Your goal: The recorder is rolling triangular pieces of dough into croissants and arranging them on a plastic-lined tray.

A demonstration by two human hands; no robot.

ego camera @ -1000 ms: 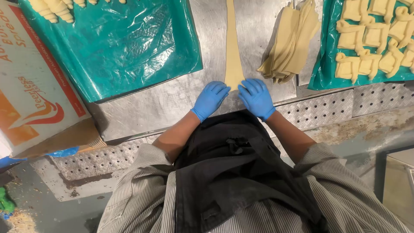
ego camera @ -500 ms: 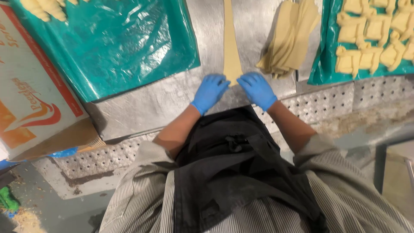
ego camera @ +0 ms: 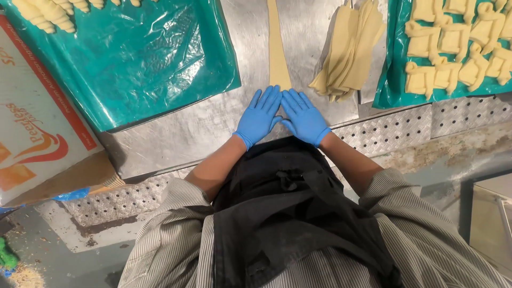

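Nearest the camera we note a black apron over a striped shirt, forearms reaching forward onto the steel table. Our left hand and right hand, both in blue gloves, lie flat on the table side by side, palms down, index tips nearly meeting. The fingers of both hands are extended and only slightly spread; they grip nothing. Their tips rest at the wide near end of a long tapered dough strip, which runs straight away from the hands and narrows toward the far edge of view. Just right of the dough strip lies a fanned stack of cut dough triangles. Further right of the dough strip, a tray lined with teal plastic carries rows of rolled dough pieces. Left of the dough strip, a larger teal sheet holds rolled croissants at its far corner. Beyond that sheet's left edge sits a cardboard box.
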